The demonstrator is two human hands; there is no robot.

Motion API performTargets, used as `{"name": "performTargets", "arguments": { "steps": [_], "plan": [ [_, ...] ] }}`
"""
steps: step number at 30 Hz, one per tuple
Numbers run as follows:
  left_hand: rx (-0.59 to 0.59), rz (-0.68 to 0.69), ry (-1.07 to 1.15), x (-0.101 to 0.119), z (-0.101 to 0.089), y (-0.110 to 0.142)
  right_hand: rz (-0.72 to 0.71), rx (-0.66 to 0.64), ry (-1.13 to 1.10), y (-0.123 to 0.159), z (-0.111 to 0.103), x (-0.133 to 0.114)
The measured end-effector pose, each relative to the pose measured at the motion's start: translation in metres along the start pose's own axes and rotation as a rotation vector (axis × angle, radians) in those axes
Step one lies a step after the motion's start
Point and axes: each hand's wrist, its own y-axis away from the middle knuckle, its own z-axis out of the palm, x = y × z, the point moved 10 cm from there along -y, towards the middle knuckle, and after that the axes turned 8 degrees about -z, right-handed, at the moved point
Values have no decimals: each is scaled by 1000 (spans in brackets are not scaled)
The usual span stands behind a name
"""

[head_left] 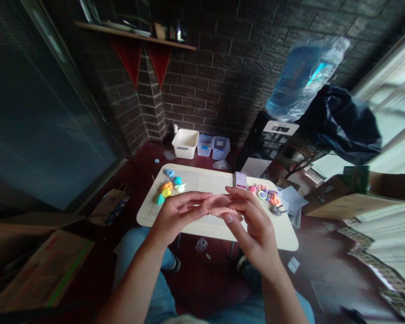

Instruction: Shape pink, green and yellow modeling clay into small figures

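Observation:
My left hand [182, 213] and my right hand [253, 225] meet in front of me above the small table. Between their fingertips is a thin, pale pink piece that looks like modelling clay [221, 208]. Its colour is close to the fingers, so its outline is hard to make out. Both hands are closed on it, the right thumb pressing from below. Beyond my left hand lie lumps of clay on the tabletop: blue [169, 173], teal [177, 180], white [180, 187], yellow-orange [167, 188] and green [160, 199].
The pale table [270, 236] carries a phone [240, 180] and, at its right end, a cluster of colourful small clay pieces [273, 198]. Bins [185, 146] stand by the brick wall. A water dispenser [256, 150] and cardboard boxes [361, 193] are at right.

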Motion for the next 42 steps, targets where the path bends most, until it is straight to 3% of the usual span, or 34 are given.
{"name": "performTargets", "arguments": {
  "steps": [14,25,42],
  "plan": [
    [114,35,13,8,-2,3,63,69,16,-5,0,4],
    [36,-66,78,0,1,0,40,53,-12,-9,0,-2],
    [168,23,-57,17,-5,10,19,48,28,-15,2,-12]
  ]
}}
